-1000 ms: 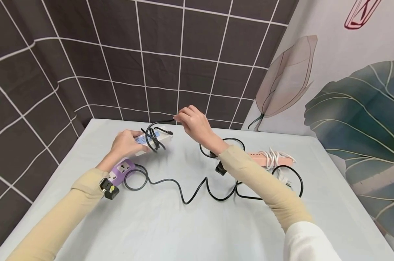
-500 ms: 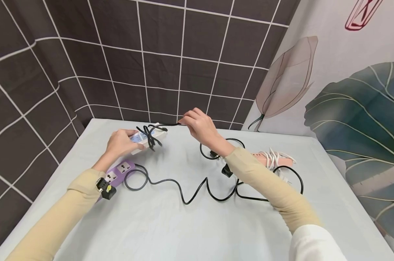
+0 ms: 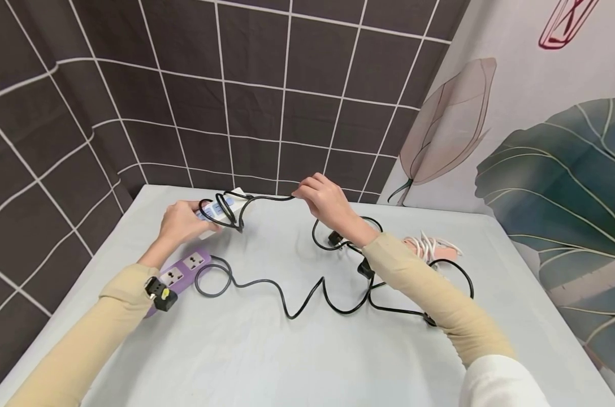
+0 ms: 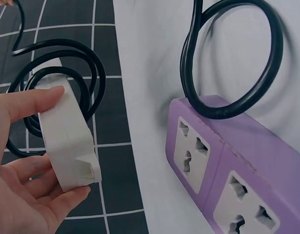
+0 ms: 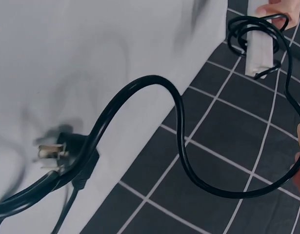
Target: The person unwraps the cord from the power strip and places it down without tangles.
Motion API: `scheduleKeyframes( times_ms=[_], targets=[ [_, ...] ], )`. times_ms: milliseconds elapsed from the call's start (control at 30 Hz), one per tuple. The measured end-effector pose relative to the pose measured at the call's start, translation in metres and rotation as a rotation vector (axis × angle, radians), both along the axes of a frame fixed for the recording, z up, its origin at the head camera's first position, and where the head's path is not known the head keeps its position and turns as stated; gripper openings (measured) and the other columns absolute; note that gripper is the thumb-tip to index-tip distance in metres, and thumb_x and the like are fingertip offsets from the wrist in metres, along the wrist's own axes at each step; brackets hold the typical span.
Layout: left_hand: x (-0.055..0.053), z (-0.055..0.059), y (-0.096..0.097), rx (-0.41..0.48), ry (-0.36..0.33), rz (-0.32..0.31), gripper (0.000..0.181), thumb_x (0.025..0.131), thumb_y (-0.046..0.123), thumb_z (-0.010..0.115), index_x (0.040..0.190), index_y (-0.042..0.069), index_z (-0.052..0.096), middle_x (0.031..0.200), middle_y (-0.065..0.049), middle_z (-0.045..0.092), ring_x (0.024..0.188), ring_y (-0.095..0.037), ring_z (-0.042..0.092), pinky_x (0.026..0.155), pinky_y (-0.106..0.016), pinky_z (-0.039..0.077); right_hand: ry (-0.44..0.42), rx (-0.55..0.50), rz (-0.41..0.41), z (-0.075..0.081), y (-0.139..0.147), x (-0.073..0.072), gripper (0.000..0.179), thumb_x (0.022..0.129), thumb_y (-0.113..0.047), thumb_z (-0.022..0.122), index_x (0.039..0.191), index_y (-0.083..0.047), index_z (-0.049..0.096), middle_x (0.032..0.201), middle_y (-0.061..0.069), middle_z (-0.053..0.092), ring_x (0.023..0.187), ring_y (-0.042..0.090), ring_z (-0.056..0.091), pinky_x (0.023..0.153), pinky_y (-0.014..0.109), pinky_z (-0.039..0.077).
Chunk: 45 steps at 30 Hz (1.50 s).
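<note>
At the back left, my left hand [image 3: 179, 225] grips a white power strip [image 4: 67, 126] with blue socket panels, thumb on one side and fingers on the other. Loops of black cord [image 4: 84, 51] wind around the strip's middle. My right hand [image 3: 328, 202] pinches this cord between thumb and fingertips, a little right of the strip and above the table. In the right wrist view the cord hangs in a long bend from the fingers, near a black plug [image 5: 84, 158] with metal prongs.
A purple power strip [image 3: 187, 271] lies below my left hand, its black cord [image 3: 259, 281] winding right across the white table [image 3: 287, 362]. A pink power strip [image 3: 445, 251] wrapped in white cord sits at right, partly behind my right sleeve. Dark gridded cloth [image 3: 251, 113] rises behind.
My right hand has moved right and slightly down, drawing the black cord with it. The left hand and white power strip have shifted a little left. A hanging black plug has swung right.
</note>
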<state>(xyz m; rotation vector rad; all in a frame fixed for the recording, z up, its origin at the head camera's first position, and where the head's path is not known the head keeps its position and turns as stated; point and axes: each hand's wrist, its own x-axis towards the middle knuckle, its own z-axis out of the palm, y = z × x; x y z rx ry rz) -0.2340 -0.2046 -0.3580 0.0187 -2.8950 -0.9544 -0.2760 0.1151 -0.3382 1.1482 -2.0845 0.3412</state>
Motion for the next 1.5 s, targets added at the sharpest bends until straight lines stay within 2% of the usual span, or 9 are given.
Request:
scheduleKeyframes(
  times_ms=[400, 600, 933, 1100, 1233, 1500],
  targets=[
    [0.001, 0.004, -0.002, 0.004, 0.027, -0.003, 0.049, 0.065, 0.033, 0.082, 0.102, 0.003, 0.071, 0.087, -0.015, 0.071, 0.082, -0.030, 0.056, 0.066, -0.032, 0.039, -0.112, 0.035, -0.127, -0.017, 0.026, -0.015, 0.016, 0.087, 0.004, 0.063, 0.092, -0.008, 0.073, 0.093, 0.006, 0.070, 0.085, 0.022, 0.058, 0.069, 0.030, 0.052],
    [0.002, 0.007, 0.000, -0.011, 0.034, -0.021, 0.054, 0.065, 0.033, 0.081, 0.110, 0.004, 0.070, 0.085, -0.013, 0.070, 0.080, -0.028, 0.053, 0.065, -0.031, 0.037, -0.152, 0.060, -0.195, -0.028, 0.038, -0.022, 0.012, 0.089, -0.001, 0.064, 0.093, -0.007, 0.073, 0.092, 0.006, 0.071, 0.086, 0.023, 0.058, 0.069, 0.031, 0.053],
    [0.004, 0.013, 0.004, -0.034, -0.006, -0.033, 0.073, 0.068, 0.035, 0.080, 0.131, 0.006, 0.059, 0.103, -0.018, 0.069, 0.085, -0.028, 0.052, 0.068, -0.032, 0.038, -0.247, 0.064, -0.275, -0.042, 0.053, -0.037, 0.012, 0.089, -0.001, 0.063, 0.093, -0.005, 0.073, 0.094, 0.008, 0.070, 0.088, 0.024, 0.059, 0.073, 0.034, 0.054],
    [0.005, 0.014, 0.004, -0.029, -0.020, -0.035, 0.073, 0.069, 0.034, 0.079, 0.132, 0.006, 0.058, 0.108, -0.022, 0.068, 0.088, -0.029, 0.054, 0.069, -0.032, 0.038, -0.302, 0.071, -0.342, -0.049, 0.063, -0.041, 0.013, 0.089, 0.000, 0.062, 0.093, -0.005, 0.074, 0.094, 0.009, 0.070, 0.090, 0.026, 0.060, 0.076, 0.035, 0.054],
    [0.007, 0.014, 0.005, -0.022, -0.027, -0.043, 0.071, 0.069, 0.033, 0.079, 0.132, 0.007, 0.058, 0.109, -0.022, 0.068, 0.089, -0.030, 0.056, 0.069, -0.032, 0.039, -0.335, 0.088, -0.364, -0.052, 0.066, -0.042, 0.013, 0.090, 0.001, 0.062, 0.094, -0.003, 0.073, 0.094, 0.010, 0.070, 0.091, 0.027, 0.060, 0.077, 0.036, 0.054],
    [0.009, 0.019, 0.010, -0.024, -0.016, -0.049, 0.073, 0.069, 0.034, 0.079, 0.134, 0.007, 0.056, 0.113, -0.024, 0.067, 0.089, -0.030, 0.054, 0.069, -0.032, 0.039, -0.427, 0.163, -0.404, -0.052, 0.057, -0.044, 0.019, 0.091, 0.000, 0.060, 0.104, -0.005, 0.073, 0.106, 0.010, 0.070, 0.099, 0.027, 0.060, 0.080, 0.035, 0.054]
  ],
)
